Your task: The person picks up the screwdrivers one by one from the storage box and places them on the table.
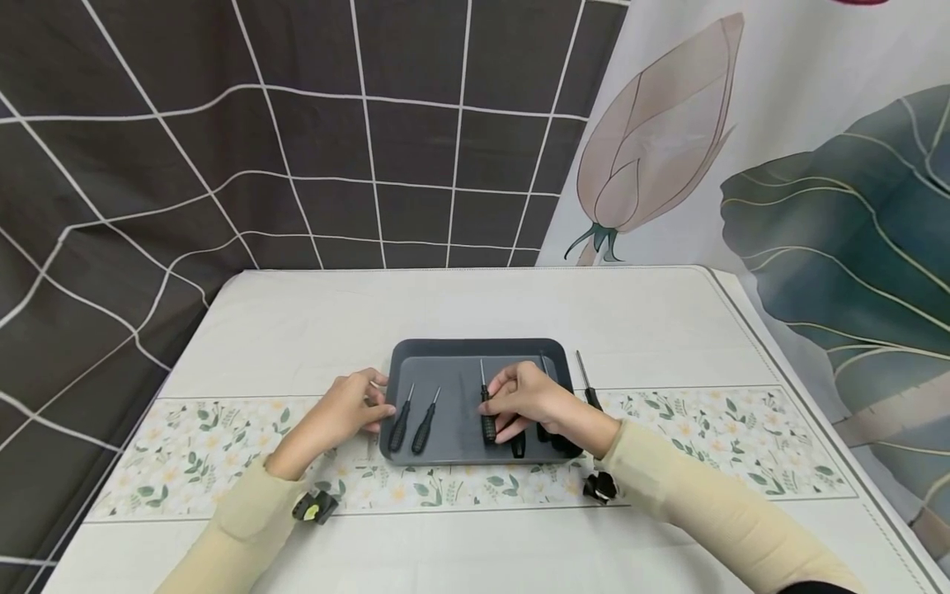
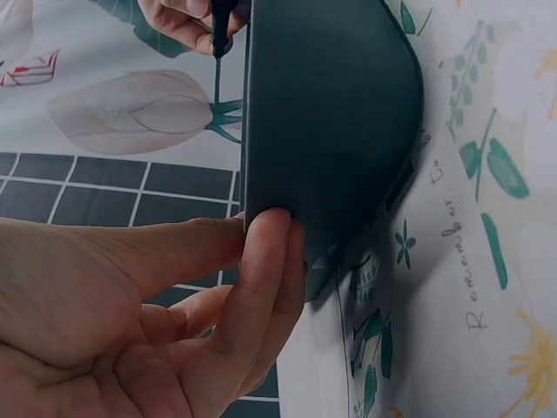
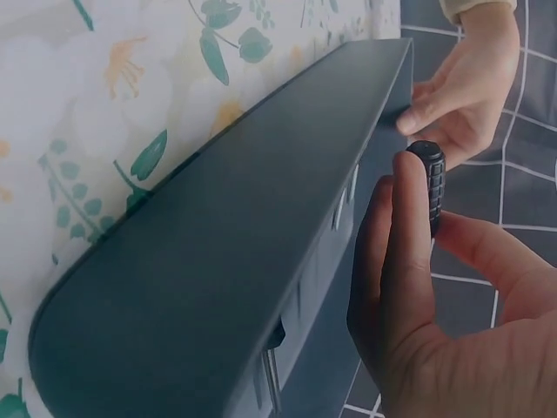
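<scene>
A dark grey tray (image 1: 453, 450) lies on the table. My left hand (image 1: 349, 408) pinches its left rim, thumb on the edge and fingers against the outer wall (image 2: 339, 113). Between thumb and fingers my right hand (image 1: 530, 400) holds a black-handled screwdriver (image 1: 487, 417) over the tray, its shaft pointing to the far side; the handle (image 3: 437, 187) shows in the right wrist view. Two similar screwdrivers, one (image 1: 401, 425) beside another (image 1: 424, 431), lie in the tray's left part. More dark handles (image 1: 518, 445) sit under and behind my right hand, partly hidden.
Right of the tray, another screwdriver (image 1: 587, 381) lies on the table, partly covered by my right forearm. The white table (image 1: 475, 305) has a floral band (image 1: 712, 429) across it. A dark checked curtain (image 1: 312, 148) and a floral curtain (image 1: 668, 231) hang behind.
</scene>
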Action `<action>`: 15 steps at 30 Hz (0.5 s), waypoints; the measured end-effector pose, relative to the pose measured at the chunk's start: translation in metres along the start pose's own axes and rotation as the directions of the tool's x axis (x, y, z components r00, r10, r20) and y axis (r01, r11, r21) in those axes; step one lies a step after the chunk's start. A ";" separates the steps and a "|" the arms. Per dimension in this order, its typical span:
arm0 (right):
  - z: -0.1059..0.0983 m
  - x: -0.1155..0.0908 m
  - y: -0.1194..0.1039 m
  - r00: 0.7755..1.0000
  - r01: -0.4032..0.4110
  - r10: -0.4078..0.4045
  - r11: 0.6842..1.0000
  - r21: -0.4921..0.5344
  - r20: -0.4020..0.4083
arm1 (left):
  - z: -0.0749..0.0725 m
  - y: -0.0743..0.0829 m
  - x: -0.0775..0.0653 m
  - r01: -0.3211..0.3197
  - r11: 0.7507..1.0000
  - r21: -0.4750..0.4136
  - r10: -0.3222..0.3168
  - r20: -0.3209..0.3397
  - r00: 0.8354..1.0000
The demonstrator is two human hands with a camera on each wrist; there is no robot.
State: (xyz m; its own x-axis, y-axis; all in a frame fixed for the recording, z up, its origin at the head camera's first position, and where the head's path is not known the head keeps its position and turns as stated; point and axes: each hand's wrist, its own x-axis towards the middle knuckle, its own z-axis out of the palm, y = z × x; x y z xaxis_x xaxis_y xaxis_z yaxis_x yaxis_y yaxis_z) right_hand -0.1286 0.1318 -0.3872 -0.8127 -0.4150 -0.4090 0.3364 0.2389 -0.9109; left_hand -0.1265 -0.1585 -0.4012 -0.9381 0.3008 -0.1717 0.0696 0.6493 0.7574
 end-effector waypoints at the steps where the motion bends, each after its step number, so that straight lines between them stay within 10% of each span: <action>1: -0.001 0.000 0.000 1.000 -0.001 0.001 1.000 0.002 -0.001 | 0.000 0.000 0.000 -0.001 1.000 0.000 0.001 0.000 1.000; 15: -0.015 -0.006 0.005 0.999 0.023 -0.023 1.000 0.020 0.023 | -0.001 0.001 -0.001 -0.011 1.000 -0.002 0.011 0.002 1.000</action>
State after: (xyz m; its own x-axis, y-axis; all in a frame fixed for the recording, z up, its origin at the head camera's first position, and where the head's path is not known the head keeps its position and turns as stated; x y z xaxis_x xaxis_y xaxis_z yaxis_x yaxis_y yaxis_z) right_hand -0.1294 0.1484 -0.3889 -0.8089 -0.4407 -0.3891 0.3275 0.2117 -0.9208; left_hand -0.1257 -0.1587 -0.3998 -0.9364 0.3097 -0.1648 0.0794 0.6445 0.7605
